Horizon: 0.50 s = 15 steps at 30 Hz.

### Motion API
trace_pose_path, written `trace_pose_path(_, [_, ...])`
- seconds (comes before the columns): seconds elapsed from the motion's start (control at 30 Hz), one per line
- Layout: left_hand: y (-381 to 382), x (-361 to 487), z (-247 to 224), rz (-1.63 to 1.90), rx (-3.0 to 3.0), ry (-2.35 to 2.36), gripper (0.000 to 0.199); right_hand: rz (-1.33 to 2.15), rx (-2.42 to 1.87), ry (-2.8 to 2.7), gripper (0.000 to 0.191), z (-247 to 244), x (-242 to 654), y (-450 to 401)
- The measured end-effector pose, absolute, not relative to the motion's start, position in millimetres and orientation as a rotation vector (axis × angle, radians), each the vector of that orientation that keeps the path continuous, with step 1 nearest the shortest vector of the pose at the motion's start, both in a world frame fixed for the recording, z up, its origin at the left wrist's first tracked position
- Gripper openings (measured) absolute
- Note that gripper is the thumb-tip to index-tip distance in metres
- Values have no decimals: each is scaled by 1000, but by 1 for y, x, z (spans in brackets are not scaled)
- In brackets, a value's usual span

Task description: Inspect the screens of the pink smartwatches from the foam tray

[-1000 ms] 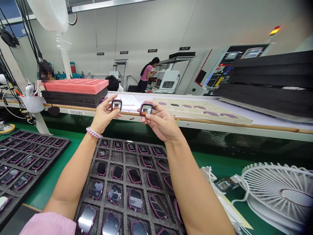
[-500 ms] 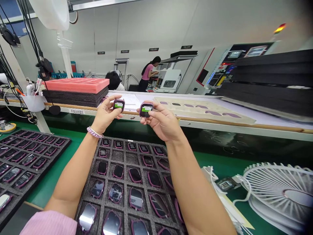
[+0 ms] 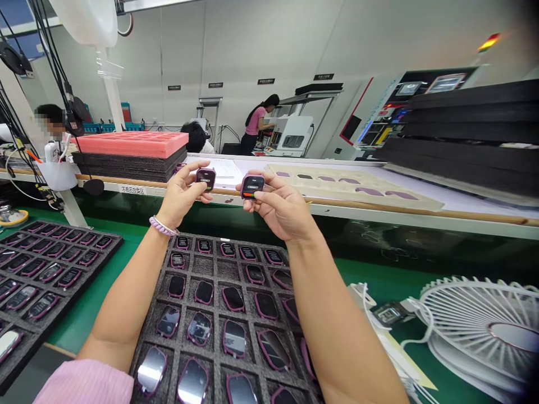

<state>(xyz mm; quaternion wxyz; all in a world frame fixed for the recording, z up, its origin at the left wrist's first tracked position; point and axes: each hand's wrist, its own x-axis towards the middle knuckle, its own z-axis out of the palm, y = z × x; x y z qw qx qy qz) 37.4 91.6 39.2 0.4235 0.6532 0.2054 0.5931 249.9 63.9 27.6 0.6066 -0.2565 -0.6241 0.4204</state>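
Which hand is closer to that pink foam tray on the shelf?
Left. The left hand is just right of the pink foam tray; the right hand is farther right, beyond the left.

We note one white label (image 3: 132,189) on the shelf edge, printed in Chinese characters, apparently 不良品放置区. Small dark wall signs (image 3: 265,81) carry white text too small for us to read. Watch screens show no legible text.

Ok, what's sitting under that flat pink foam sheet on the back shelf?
The pink foam sheet tops a stack of dark grey foam trays resting on the white shelf. Only the trays' edges show, so whether their pockets hold anything cannot be seen.
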Motion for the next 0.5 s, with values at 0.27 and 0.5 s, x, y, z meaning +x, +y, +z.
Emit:
trace_pose_path(0.27, [90,37,40,1484,1624,507,45,974,-573,-1432,45,28,250,65])
trace_pose_path(0.5, [91,38,39,1456,1607,514,46,949,-596,-1421,47,24,249,67])
